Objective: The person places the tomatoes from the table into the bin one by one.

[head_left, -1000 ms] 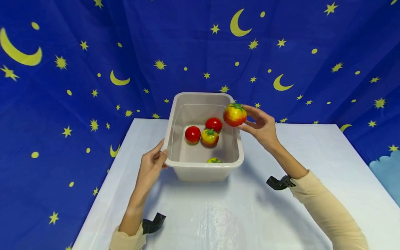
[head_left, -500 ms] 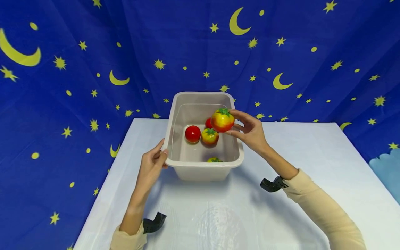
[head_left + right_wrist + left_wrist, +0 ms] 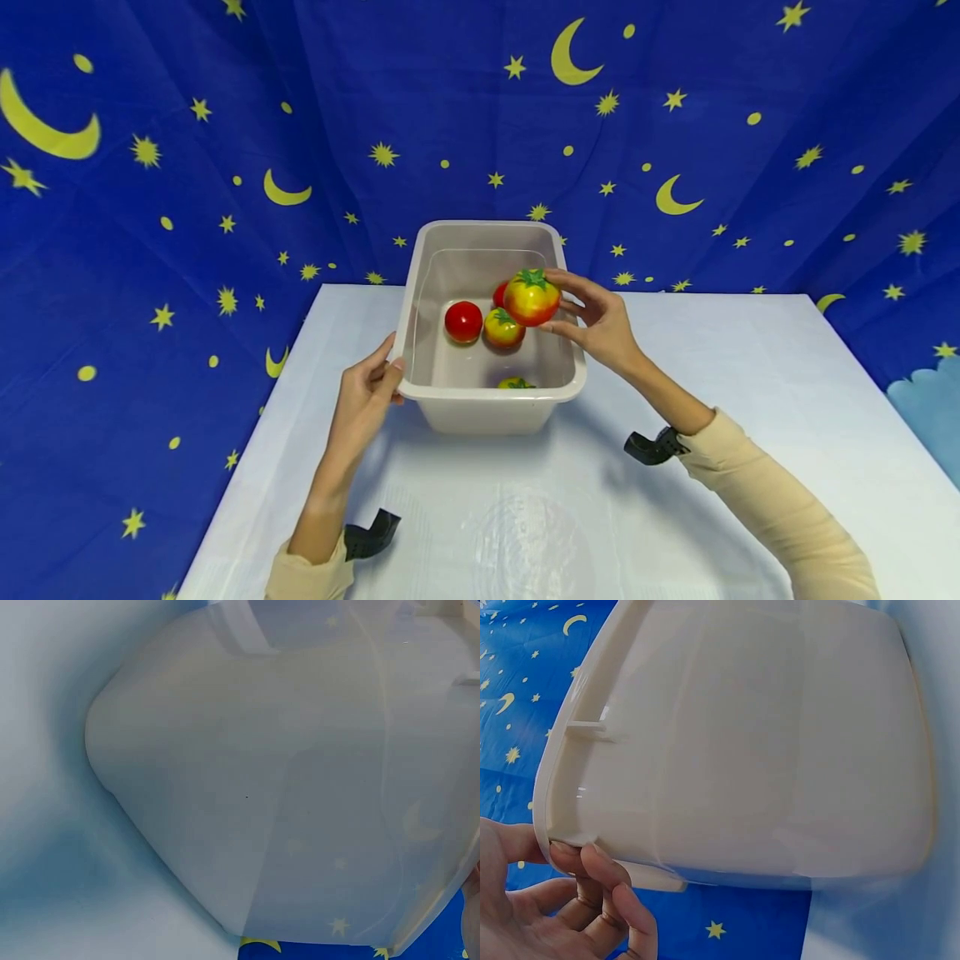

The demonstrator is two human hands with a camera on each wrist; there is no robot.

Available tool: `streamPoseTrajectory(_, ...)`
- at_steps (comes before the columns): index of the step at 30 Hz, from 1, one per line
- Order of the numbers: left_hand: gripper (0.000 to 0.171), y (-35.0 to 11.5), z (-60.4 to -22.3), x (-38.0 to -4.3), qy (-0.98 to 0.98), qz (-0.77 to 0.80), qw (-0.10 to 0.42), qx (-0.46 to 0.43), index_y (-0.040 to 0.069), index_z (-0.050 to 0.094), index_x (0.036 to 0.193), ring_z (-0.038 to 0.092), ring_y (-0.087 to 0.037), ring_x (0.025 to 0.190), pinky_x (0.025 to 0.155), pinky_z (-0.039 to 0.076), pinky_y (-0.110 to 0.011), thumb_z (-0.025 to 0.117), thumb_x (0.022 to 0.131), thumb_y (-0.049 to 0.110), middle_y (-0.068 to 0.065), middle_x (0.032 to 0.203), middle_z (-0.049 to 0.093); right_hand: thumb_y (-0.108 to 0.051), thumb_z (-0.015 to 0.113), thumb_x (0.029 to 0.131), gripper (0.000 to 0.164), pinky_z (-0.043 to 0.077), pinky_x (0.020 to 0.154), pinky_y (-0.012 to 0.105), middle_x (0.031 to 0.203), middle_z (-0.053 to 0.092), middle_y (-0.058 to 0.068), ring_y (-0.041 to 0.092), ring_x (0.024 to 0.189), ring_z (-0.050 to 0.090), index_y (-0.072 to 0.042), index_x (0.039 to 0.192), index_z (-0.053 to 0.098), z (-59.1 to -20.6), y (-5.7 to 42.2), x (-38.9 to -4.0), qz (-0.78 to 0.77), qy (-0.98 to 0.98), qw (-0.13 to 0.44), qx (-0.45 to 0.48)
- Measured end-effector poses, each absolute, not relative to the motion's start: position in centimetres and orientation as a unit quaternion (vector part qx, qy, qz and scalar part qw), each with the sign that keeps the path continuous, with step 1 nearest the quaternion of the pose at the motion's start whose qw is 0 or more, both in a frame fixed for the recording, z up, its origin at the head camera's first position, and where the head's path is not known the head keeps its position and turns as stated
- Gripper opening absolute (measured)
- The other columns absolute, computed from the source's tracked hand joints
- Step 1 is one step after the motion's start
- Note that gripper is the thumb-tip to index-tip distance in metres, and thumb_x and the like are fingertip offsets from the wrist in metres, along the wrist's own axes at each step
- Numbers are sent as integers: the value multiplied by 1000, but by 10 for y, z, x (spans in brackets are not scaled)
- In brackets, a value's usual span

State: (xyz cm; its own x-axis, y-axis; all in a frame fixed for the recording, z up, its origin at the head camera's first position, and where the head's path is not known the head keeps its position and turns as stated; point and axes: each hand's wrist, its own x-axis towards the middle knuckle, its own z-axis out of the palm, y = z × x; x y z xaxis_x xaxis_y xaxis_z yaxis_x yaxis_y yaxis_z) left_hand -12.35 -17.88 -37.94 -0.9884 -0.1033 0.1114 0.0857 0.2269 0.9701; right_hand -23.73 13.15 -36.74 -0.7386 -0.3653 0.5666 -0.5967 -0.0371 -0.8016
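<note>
A pale grey plastic bin [image 3: 480, 395] stands on the table. My left hand [image 3: 365, 392] grips its rim at the left front corner; in the left wrist view the fingers [image 3: 604, 866] curl under that rim. Over the bin's right side, my right hand [image 3: 600, 321] holds a yellow-and-red tomato [image 3: 532, 297] with a green top, pinched between thumb and fingers. Inside lie a red tomato [image 3: 463, 322], a second yellow-red tomato [image 3: 502, 330] and another red one [image 3: 500, 294] partly hidden behind the held tomato. One more green-topped tomato [image 3: 516, 383] shows just above the front rim.
The white table [image 3: 720, 367] spreads around the bin. A blue curtain [image 3: 480, 100] with yellow moons and stars hangs right behind the table and along its left side. In the right wrist view the bin's outer wall [image 3: 247, 795] fills most of the picture.
My right hand has carried the yellow-and-red tomato left from the bin's right rim to over its inside, then slightly lower. My left hand has stayed on the rim.
</note>
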Motion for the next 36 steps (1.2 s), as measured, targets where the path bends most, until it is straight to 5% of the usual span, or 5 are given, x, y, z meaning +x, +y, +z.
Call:
streamPoseTrajectory(5, 47, -178, -379, -124, -780, -622, 76, 5, 3, 42, 147, 59, -5, 67, 61, 51, -21, 51, 101, 10, -29, 109, 66, 14, 73, 77, 58, 49, 98, 25, 134, 59, -5, 12, 128, 53, 12, 131, 52, -368, 132, -236, 625, -691, 94, 350)
streamPoseTrajectory(13, 47, -178, -380, -126, -783, -617, 74, 7, 2, 41, 147, 60, -4, 67, 61, 52, -21, 50, 101, 8, -30, 108, 66, 17, 76, 72, 64, 44, 106, 34, 136, 53, 27, 15, 126, 54, 10, 131, 54, -370, 134, -234, 601, -705, 111, 358)
streamPoseTrajectory(24, 47, -178, -378, -126, -792, -606, 73, 11, 6, 43, 147, 60, -4, 70, 61, 51, -19, 50, 101, 8, -31, 114, 65, 14, 76, 75, 60, 41, 109, 35, 135, 55, 26, 19, 127, 54, 8, 131, 56, -370, 139, -231, 581, -727, 127, 344)
streamPoseTrajectory(30, 46, -180, -380, -124, -834, -542, 105, 6, 4, 45, 145, 56, -11, 62, 56, 49, -22, 51, 100, 11, -22, 91, 69, 9, 74, 80, 42, 40, 110, 29, 123, 64, 24, 16, 120, 59, 6, 120, 64, -369, 141, -224, 560, -752, 148, 314)
streamPoseTrajectory(36, 45, -188, -380, -119, -889, -436, 142, -3, 5, 51, 141, 57, -18, 70, 60, 46, -26, 54, 99, 20, -11, 81, 64, -2, 76, 83, 32, 43, 107, 47, 118, 68, 13, 24, 117, 60, -4, 114, 69, -361, 148, -214, 469, -812, 169, 303)
